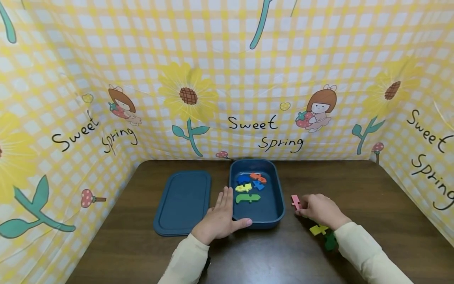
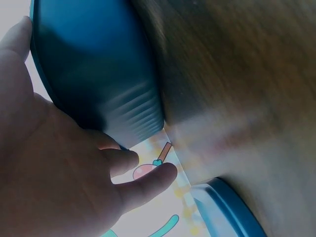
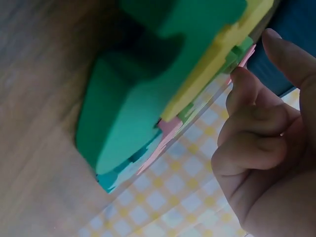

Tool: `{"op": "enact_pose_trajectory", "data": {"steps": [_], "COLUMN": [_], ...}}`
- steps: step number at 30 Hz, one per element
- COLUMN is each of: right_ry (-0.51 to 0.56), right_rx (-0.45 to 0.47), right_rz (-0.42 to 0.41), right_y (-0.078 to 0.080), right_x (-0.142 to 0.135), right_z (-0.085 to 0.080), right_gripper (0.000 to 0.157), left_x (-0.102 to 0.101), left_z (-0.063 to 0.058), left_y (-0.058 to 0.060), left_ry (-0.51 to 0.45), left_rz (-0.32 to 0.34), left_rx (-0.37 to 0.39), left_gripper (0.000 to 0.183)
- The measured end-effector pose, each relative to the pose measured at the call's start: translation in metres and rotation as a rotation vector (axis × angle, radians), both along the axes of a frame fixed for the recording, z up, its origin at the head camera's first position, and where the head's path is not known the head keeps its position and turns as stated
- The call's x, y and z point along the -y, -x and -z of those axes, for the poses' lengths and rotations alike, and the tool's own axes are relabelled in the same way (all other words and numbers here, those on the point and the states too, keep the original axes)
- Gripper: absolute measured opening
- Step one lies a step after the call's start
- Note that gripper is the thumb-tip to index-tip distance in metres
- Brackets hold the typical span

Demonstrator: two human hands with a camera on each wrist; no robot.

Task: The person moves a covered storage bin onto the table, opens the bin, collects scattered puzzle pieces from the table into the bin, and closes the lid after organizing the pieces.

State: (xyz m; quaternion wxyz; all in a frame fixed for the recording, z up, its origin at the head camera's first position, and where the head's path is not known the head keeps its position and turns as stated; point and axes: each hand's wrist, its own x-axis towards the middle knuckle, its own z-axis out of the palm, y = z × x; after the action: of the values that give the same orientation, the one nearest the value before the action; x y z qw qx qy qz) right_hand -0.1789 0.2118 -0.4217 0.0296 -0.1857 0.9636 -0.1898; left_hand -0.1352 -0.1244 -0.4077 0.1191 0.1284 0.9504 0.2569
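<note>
A dark blue box (image 1: 280,189) holds several small toy puzzle pieces, among them a green piece (image 1: 248,198), a yellow one (image 1: 244,188) and an orange one (image 1: 258,178). Against its left side and near corner rests my left hand (image 1: 220,219), fingers straight and thumb spread; the left wrist view also shows this hand (image 2: 59,158) beside the box wall (image 2: 98,64). To the right of the box, my right hand (image 1: 320,211) pinches the near end of a pink puzzle piece (image 1: 295,201) between thumb and index finger. The other fingers (image 3: 252,153) are curled.
Under and beside the right hand lie a yellow piece (image 1: 318,229) and a dark green piece (image 1: 330,241). The box's flat blue lid (image 1: 182,203) lies left of the box on the brown table (image 1: 262,256). A checked cloth (image 1: 241,86) hangs behind and at both sides.
</note>
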Motion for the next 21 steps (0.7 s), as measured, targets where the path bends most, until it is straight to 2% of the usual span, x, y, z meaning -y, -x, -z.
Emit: {"op": "enact_pose_trajectory", "data": {"steps": [6, 11, 15, 21], "right_ry": [-0.039, -0.060, -0.061, -0.060], "right_rx": [-0.065, -0.095, -0.090, -0.059], "right_rz": [-0.009, -0.015, -0.017, 0.005], "right_y": [0.0000, 0.0017, 0.0013, 0.0019], "right_x": [0.0017, 0.0013, 0.0013, 0.0010], "right_z": [0.0020, 0.0041, 0.0029, 0.0029], "right_gripper": [0.026, 0.020, 0.017, 0.020], "left_x": [0.0003, 0.0000, -0.0003, -0.0002], "left_z": [0.0001, -0.0008, -0.0010, 0.0002], "left_y": [-0.0008, -0.0017, -0.0015, -0.0003], "left_ry": [-0.004, -0.005, -0.003, -0.005], "left_rz": [-0.003, -0.005, -0.003, 0.000], "left_rx": [0.008, 0.011, 0.011, 0.005], "left_gripper": [0.113, 0.112, 0.112, 0.113]}}
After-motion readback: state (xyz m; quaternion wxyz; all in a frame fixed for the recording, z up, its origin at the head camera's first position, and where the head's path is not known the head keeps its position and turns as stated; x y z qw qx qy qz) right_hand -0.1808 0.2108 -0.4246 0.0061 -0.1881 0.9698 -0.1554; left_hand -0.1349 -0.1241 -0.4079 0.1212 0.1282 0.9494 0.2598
